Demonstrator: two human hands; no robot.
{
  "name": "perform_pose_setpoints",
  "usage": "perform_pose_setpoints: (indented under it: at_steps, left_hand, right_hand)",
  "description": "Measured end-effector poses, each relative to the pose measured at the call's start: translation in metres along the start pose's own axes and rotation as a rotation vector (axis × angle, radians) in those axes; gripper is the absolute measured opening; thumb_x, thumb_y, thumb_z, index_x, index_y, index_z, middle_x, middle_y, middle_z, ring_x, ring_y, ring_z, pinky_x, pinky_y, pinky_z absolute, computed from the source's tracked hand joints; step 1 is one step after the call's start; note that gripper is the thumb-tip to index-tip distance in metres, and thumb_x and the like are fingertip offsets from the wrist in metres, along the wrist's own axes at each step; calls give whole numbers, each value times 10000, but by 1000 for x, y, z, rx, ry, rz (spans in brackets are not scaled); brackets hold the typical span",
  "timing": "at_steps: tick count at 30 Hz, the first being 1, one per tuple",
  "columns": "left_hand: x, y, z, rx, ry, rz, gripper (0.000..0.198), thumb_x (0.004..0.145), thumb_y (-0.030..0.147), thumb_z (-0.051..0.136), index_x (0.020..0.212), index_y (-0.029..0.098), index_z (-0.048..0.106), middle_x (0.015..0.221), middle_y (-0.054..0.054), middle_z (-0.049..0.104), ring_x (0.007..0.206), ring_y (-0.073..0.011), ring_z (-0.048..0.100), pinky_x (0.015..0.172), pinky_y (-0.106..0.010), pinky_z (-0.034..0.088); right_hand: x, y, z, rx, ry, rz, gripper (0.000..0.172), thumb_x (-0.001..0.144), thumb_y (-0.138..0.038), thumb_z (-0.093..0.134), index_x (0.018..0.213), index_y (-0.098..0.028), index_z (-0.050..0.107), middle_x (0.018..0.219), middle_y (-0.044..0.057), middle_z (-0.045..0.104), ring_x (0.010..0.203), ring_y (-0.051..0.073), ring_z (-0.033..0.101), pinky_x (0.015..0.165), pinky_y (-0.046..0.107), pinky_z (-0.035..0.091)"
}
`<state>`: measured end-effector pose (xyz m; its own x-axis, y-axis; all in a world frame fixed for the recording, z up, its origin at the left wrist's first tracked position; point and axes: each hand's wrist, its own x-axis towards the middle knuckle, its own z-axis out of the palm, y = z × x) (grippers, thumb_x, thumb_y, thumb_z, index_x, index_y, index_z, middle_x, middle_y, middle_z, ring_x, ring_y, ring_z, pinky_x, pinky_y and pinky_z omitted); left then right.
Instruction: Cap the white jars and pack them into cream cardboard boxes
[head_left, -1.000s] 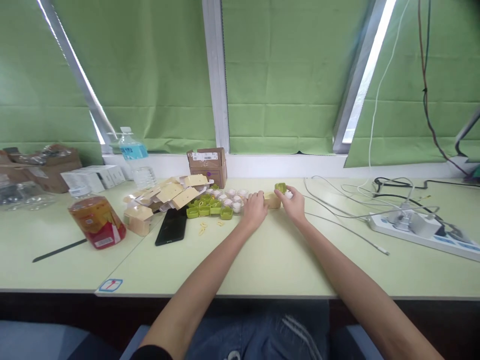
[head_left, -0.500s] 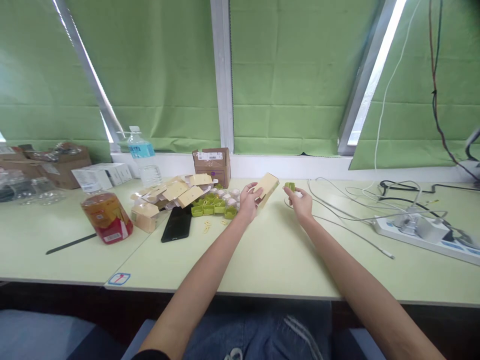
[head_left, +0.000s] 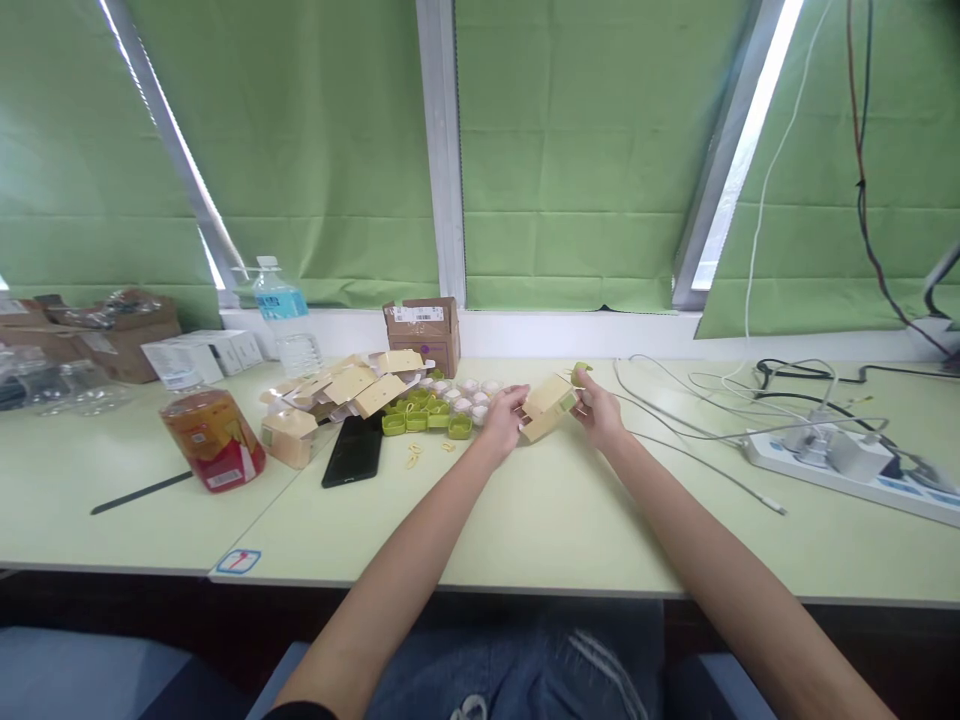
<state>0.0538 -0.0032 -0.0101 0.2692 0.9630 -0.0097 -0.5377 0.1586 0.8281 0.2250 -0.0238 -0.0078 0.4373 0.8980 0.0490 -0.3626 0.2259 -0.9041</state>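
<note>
My left hand point(head_left: 501, 420) is closed on the left end of a small tan cardboard box point(head_left: 546, 404), held just above the pale green table point(head_left: 540, 510). My right hand point(head_left: 598, 408) is closed at the box's right end and also pinches a small green plastic piece point(head_left: 579, 372) that sticks up above its fingers. To the left of my left hand lie several green plastic cases point(head_left: 421, 418) and several small white pieces point(head_left: 466, 393). Further left is a heap of flat tan box blanks point(head_left: 352, 384).
A black phone point(head_left: 352, 452) lies next to a folded tan box point(head_left: 288, 436). A red-labelled jar point(head_left: 211, 440), a water bottle point(head_left: 283, 322) and a brown carton point(head_left: 422, 330) stand at left and back. White cables point(head_left: 697, 400) and a power strip point(head_left: 847, 462) occupy the right.
The tan box was lifted off the table by my left hand, then lowered. My right hand moved in with the green piece and now grips the box's right end.
</note>
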Motion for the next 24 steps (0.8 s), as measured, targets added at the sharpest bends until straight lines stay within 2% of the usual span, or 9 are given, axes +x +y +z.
perform_pose_setpoints:
  at_steps: [3,7,10,14,19,21,24]
  left_hand:
    - [-2,-10,5,109,16,48,481,649,294,889,965,207,538,785,13,628,634,-120,595,555,-226,414]
    - [-2,-18,6,251,94,84,452,686,373,881,972,203,574,829,-4,661,690,-136,622,595,-237,424]
    - [-1,-19,5,354,93,112,404,740,444,853,966,193,630,861,-18,682,729,-141,624,632,-244,438]
    - [-3,-15,6,451,13,86,472,785,590,793,982,184,657,861,-37,701,728,-159,630,633,-258,444]
    - [-10,-13,10,527,-89,56,596,741,665,810,1051,188,631,844,-54,710,751,-200,658,654,-289,467]
    - [-15,-15,11,552,-139,85,596,766,668,790,1081,185,638,869,-56,709,794,-201,663,697,-292,481]
    - [-20,-17,14,619,-244,224,550,793,623,791,1104,181,685,868,-41,688,814,-186,639,735,-280,481]
  right_hand:
    - [-2,0,4,21,-33,14,551,611,-676,844,776,-229,567,546,-81,468,456,87,372,466,257,445]
    - [-8,-6,9,-6,-1,-76,544,608,-658,859,830,-228,610,580,-68,502,486,105,418,473,265,429]
    - [-15,-10,15,-21,26,-156,566,582,-600,896,920,-198,687,616,-61,526,527,107,449,499,260,421]
    - [-20,-13,21,-122,79,-291,662,617,-581,884,1099,-150,739,693,-20,617,628,146,544,600,287,480]
    - [-19,-11,17,-248,124,-418,709,690,-612,822,1198,-126,734,977,85,746,804,221,655,731,347,550]
    - [-21,-9,17,-264,87,-452,708,709,-614,808,1217,-127,726,1053,107,752,830,233,669,749,360,565]
    - [-30,-10,23,-307,-11,-527,675,748,-603,783,1237,-143,718,1060,108,753,871,247,678,784,375,574]
